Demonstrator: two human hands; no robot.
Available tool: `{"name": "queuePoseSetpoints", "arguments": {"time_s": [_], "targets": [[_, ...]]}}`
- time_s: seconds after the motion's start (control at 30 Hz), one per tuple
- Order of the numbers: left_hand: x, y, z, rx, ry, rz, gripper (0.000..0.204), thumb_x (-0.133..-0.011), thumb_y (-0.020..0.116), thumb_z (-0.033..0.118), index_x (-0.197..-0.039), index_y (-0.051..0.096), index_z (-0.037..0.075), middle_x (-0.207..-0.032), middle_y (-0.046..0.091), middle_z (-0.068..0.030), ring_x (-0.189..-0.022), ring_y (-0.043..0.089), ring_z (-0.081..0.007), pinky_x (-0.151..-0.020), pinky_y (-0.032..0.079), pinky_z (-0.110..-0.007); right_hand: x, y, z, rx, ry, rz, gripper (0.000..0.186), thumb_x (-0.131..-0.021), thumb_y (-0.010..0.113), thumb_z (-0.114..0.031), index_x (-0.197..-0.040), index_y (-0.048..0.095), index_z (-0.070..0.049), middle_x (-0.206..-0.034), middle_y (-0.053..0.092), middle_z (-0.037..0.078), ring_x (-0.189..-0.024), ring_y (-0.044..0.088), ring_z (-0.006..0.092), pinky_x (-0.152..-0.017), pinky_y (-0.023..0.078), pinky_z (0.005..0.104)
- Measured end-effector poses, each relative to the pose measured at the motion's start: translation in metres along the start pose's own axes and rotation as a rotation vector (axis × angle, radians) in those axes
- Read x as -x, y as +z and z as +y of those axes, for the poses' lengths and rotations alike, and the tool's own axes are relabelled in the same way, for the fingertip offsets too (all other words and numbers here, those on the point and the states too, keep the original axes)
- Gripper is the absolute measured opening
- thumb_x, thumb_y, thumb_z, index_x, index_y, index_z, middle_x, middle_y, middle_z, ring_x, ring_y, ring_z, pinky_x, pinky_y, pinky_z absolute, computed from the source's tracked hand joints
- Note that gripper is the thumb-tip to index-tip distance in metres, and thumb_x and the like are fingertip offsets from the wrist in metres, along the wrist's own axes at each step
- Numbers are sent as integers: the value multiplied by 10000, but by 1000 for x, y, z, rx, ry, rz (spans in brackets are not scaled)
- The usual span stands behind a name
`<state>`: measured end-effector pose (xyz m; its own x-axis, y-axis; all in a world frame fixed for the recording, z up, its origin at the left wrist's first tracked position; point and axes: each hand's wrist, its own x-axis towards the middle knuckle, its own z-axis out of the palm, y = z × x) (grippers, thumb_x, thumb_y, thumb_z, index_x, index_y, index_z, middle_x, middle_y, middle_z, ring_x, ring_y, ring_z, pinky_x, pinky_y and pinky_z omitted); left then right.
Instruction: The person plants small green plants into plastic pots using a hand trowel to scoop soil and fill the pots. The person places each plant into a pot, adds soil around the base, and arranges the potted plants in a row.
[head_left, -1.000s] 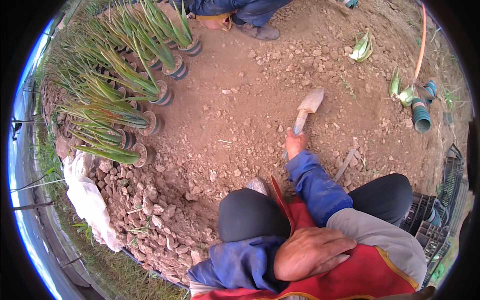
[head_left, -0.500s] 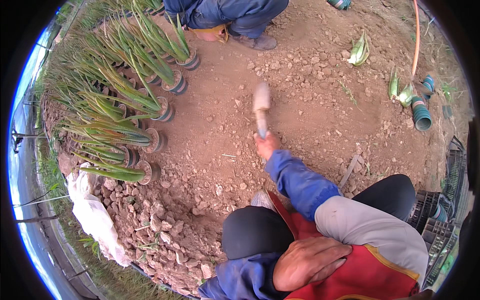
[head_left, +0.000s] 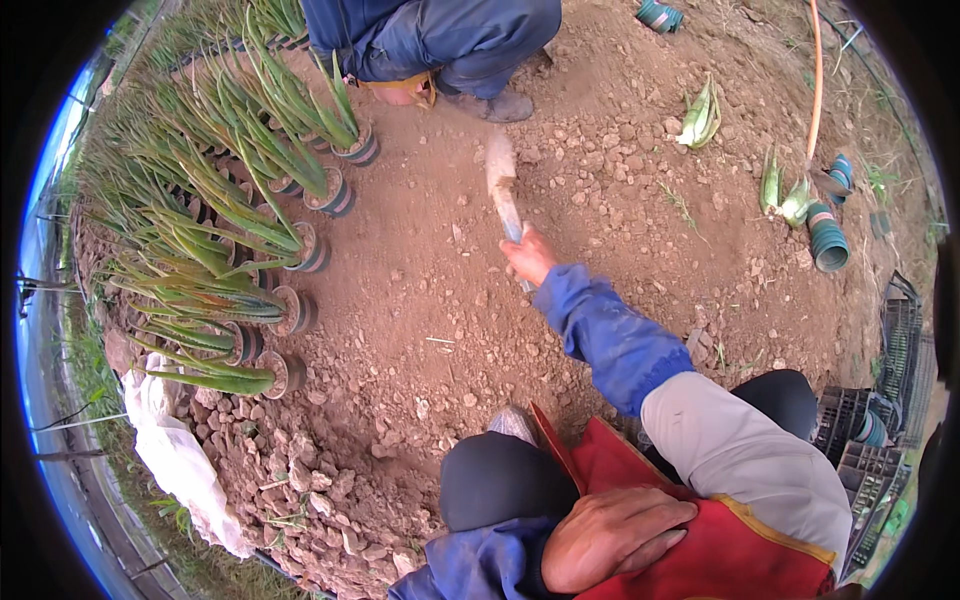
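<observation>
A trowel (head_left: pixel 502 180) is held by the right hand (head_left: pixel 532 257), its handle enclosed by curled fingers, so that the grip is closed around it and a short end of the handle is left showing below the fist. The tool is positioned over the bare soil (head_left: pixel 420 250) ahead of the knees, its blade pointed away from the body and slightly blurred; whether the ground is touched by it cannot be told. The right arm is stretched forward, covered by a grey sleeve and a blue cuff (head_left: pixel 615 335). The left hand (head_left: pixel 615 535) is laid across the red apron (head_left: pixel 745 550) at the lap, its fingers kept together and loosely bent; whether anything is gripped beneath the palm cannot be seen. To the left, rows of spiky green plants (head_left: pixel 210 295) are set in banded pots, and a heap of clods (head_left: pixel 300 470) is bordered by a white sheet (head_left: pixel 175 455). At the top, beyond the trowel, another person (head_left: pixel 460 45) in dark blue clothing is seen crouched beside the plants. On the right, a loose green plant (head_left: pixel 702 117) is found lying on the soil, while nested green pots (head_left: pixel 826 238) are placed near an orange pole (head_left: pixel 816 80). Black crates (head_left: pixel 865 480) are partly shown at the lower right.
</observation>
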<state>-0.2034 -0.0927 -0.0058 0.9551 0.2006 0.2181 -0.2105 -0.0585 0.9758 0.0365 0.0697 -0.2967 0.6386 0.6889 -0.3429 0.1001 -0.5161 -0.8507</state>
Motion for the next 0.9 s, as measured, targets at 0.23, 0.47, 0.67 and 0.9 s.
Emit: {"name": "queuePoseSetpoints", "arguments": {"time_s": [0.23, 0.47, 0.67, 0.9], "targets": [[-6, -16, 0, 0, -37, 110, 170, -909, 688, 74, -1033, 692, -43, -966, 709, -191, -883, 705, -351, -762, 581, -394, -69, 41, 5, 131, 33, 61, 454, -885, 621, -319, -1080, 556, 85, -770, 692, 234, -597, 705, 315, -585, 562, 438], [-8, -12, 2, 26, -76, 69, 239, -898, 716, 80, -1115, 683, -14, -977, 704, -176, -905, 704, -343, -797, 575, -407, 10, -13, 46, -222, 205, 414, 357, -904, 625, -287, -974, 544, 53, -724, 641, 190, -533, 657, 283, -518, 530, 424], [5, 6, -6, 19, -27, 79, 259, -902, 708, 153, -1127, 672, 30, -1044, 688, -143, -955, 680, -337, -825, 567, -396, 39, -45, 58, -205, 106, 359, 345, -922, 619, -291, -1053, 527, 15, -772, 639, 216, -554, 654, 309, -534, 530, 436], [9, 8, 1, -1, -16, 86, 287, -885, 743, 124, -1140, 675, 13, -1003, 706, -150, -921, 702, -339, -881, 584, -421, 1, -49, 44, 722, -176, 83, 310, -917, 603, -255, -1120, 551, -27, -928, 680, 278, -908, 680, 443, -760, 536, 557]]}}
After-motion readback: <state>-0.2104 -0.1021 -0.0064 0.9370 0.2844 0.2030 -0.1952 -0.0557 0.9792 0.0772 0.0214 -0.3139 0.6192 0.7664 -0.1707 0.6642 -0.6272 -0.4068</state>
